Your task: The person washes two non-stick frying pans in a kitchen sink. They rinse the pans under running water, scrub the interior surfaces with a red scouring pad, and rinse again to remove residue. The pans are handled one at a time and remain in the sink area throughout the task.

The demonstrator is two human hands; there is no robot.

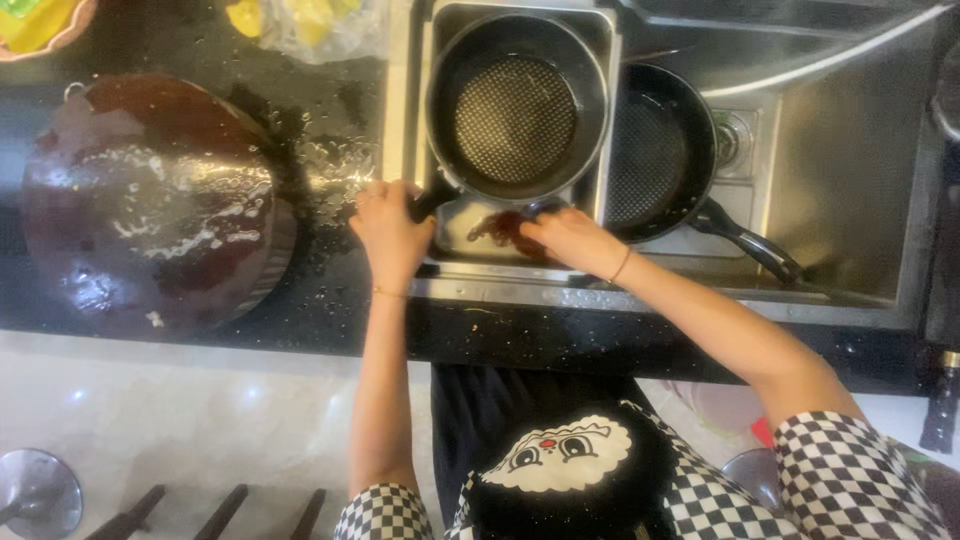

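Frying pan (515, 105), black with a dotted base, sits upright in a steel tray (600, 30) inside the sink (850, 190). Its handle is in the left hand (392, 232), whose grip is closed around it at the sink's near edge. Just beside, the right hand (568, 237) reaches into the tray below the pan; whether its grip holds anything cannot be told. A second black pan (655, 150) leans just right of the tray. On the wet black table (330, 290) to the left lies a large round dark lid (150, 200), with a plastic bag (310, 25) beyond it.
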